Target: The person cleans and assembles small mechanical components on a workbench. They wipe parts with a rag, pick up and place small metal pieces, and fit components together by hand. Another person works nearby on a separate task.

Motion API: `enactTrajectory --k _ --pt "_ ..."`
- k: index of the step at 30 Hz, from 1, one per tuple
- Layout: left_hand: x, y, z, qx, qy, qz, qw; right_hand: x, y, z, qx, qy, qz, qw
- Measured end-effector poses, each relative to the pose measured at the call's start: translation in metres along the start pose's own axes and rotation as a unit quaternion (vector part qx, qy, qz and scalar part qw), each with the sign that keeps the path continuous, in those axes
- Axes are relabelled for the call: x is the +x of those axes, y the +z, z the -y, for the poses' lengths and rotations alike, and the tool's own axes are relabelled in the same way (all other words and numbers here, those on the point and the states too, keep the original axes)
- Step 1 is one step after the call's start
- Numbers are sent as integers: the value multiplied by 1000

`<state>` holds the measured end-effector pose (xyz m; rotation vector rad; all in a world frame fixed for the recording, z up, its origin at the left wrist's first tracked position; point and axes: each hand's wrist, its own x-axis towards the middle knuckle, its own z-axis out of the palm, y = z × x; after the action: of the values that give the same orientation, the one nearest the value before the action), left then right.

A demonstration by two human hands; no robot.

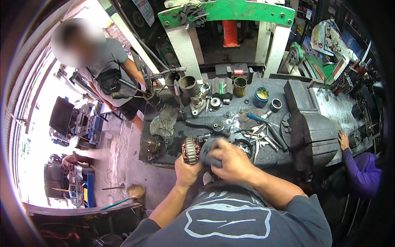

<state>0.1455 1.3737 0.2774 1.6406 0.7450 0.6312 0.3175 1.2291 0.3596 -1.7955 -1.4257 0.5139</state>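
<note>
My left hand (187, 172) grips a stator (191, 150), a ring with a ribbed metal body and copper windings, held over the bench's near edge. Against its right side, my right hand (231, 160) is closed on a dark grey rag (210, 152), somewhat smeared by motion. The rag hides part of the stator's right end. Just beyond my hands, an angled tool with a round head (216, 126) lies on the bench. Beside my right hand is a round metal housing (243, 146), partly covered by that hand.
Pliers (258, 142) and a blue-handled screwdriver (258, 118) lie right of centre. A large vise (312, 136) stands further right. Cans (240, 87) and metal parts line the back. One person (109, 61) stands at left; another person's purple sleeve (360, 171) shows at right.
</note>
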Motion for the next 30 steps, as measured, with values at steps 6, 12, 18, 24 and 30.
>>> enactTrajectory --k 6,12,18,24,30 --pt "-2 -9 2 -356 -55 28 932 -5 -44 -57 204 107 -122 965" --pt "-8 -1 -4 -504 -103 77 854 -3 -19 -44 119 69 -107 985" --pt "-9 -4 2 -515 -117 115 841 -16 -24 -39 -120 48 -28 991" --pt "-19 -11 10 -553 -166 86 812 -18 -26 -32 -18 -144 -41 989" --pt "-24 -18 20 -594 -174 74 782 -9 -47 -94 -116 61 -120 984"
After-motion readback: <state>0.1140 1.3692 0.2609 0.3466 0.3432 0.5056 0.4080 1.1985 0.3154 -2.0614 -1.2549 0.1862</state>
